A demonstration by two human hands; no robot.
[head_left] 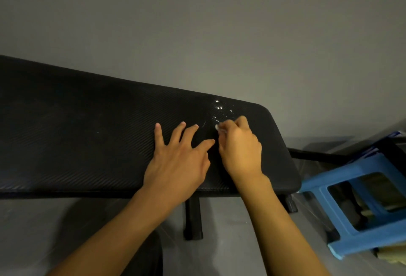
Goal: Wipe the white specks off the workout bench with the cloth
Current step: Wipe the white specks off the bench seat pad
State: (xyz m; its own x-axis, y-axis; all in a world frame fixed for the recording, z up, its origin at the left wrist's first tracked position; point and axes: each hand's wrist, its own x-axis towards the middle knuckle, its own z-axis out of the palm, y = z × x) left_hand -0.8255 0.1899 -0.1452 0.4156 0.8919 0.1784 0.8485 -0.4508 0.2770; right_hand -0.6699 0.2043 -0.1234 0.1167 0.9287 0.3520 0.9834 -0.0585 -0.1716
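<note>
Stool: one blue stool (351,238), tipped on its side on the floor to the right of the tabletop (87,133); dim shapes show through its open frame and I can't identify them.
Specks: one cluster of white specks (219,111) near the tabletop's far right end; one stray speck (97,132) well to the left.
Left hand (180,161): released, fingers spread flat on the tabletop.
Right hand (239,150): fingers curled, pinching a white scrap (216,126) at the cluster's near edge (cloth? I can't tell).
Hidden: the tabletop runs off frame at left; the fingers cover most of the scrap.
</note>
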